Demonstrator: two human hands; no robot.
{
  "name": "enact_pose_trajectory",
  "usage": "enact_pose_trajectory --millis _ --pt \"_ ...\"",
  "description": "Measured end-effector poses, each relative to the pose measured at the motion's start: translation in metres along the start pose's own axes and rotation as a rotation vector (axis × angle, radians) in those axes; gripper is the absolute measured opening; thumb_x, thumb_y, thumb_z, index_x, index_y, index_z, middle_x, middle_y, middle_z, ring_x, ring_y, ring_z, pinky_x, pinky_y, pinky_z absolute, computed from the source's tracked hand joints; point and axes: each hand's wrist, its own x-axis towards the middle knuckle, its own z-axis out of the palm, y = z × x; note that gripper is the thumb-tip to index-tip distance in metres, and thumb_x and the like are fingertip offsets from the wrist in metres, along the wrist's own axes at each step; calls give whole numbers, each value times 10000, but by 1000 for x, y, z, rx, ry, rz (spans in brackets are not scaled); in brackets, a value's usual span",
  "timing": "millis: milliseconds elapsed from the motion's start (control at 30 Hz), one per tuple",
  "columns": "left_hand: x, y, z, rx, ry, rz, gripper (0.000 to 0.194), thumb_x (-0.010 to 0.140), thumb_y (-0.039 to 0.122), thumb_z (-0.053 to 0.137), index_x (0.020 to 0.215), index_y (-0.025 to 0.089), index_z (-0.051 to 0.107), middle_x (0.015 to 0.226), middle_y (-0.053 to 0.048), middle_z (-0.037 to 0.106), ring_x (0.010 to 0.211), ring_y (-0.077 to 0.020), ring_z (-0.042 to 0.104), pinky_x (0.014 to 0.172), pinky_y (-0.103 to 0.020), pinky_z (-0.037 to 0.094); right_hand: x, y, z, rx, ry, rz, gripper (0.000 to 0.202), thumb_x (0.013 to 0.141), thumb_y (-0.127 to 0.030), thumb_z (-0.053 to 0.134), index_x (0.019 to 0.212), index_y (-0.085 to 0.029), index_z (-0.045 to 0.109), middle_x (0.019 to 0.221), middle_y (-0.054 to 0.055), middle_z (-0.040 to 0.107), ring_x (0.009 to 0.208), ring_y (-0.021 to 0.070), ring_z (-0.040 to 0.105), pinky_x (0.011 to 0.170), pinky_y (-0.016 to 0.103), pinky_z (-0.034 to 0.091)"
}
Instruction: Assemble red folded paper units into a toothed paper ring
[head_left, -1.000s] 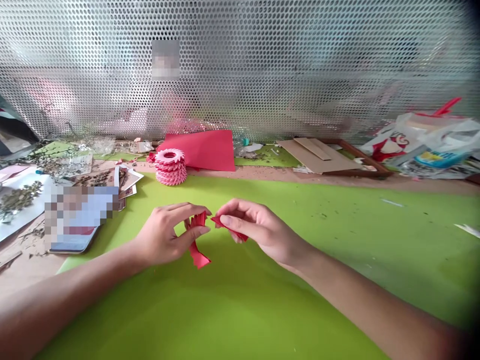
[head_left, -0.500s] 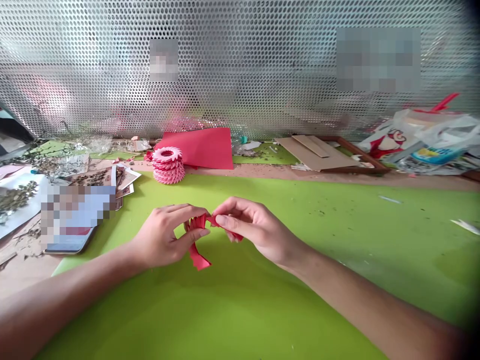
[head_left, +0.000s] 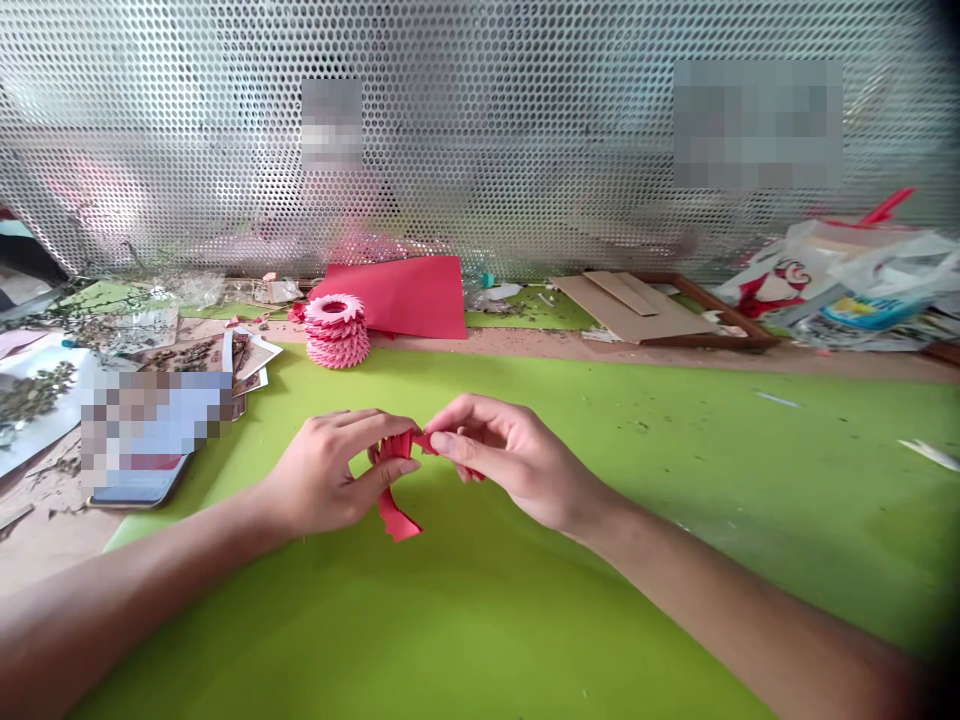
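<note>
Over the green mat (head_left: pixel 420 620), my left hand (head_left: pixel 334 470) pinches a folded red paper strip (head_left: pixel 400 522) between thumb and fingers. One end of the strip hangs below the thumb, with a jagged edge. My right hand (head_left: pixel 502 455) is closed on the strip's other end, thumb against the forefinger, and a bit of red shows beneath its fingers. The two hands are close together, with a short stretch of red paper between their fingertips. Behind them stands a pink and white stack of folded paper rings (head_left: pixel 337 332).
A red paper sheet (head_left: pixel 420 295) lies behind the stack. On the left are a phone (head_left: pixel 150 490) and some small photos (head_left: pixel 251 360). Cardboard pieces (head_left: pixel 630 305) and plastic bags (head_left: pixel 862 285) lie at the back right, before a perforated metal panel (head_left: pixel 480 130).
Almost nothing differs. Less red shows under my right hand's fingers, and both hands stay in place on the strip.
</note>
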Motion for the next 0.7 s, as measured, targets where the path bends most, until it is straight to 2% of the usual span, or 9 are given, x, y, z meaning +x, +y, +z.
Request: enact_pose_trajectory --millis 200,367,567,700 --pt "-1 0 0 8 -5 8 157 931 262 596 1042 165 650 794 -16 724 677 -132 670 645 -231 496 -2 -2 0 -91 30 -8 168 872 -342 689 888 -177 668 714 -15 580 601 102 517 543 234 433" --pt "-2 -2 1 78 -19 19 166 938 279 586 1050 176 653 873 -42 752 721 -153 701 667 -253 509 -5 -6 3 -216 84 -60 143 882 -330 670 883 -187 679 706 -5 608 564 103 489 496 233 398" --pt "-3 -4 2 200 -31 54 178 946 287 571 1067 190 657 906 -50 765 717 -165 708 671 -268 512 -8 -8 8 -327 131 -147 92 899 -270 631 931 -199 680 804 23 690 630 128 597 555 243 484" --pt "-3 -4 2 251 -28 58 182 943 296 577 1072 197 658 926 -49 770 707 -170 708 673 -278 511 -9 -7 10 -400 156 -181 75 898 -236 616 902 -200 682 790 19 700 592 121 589 529 238 478"
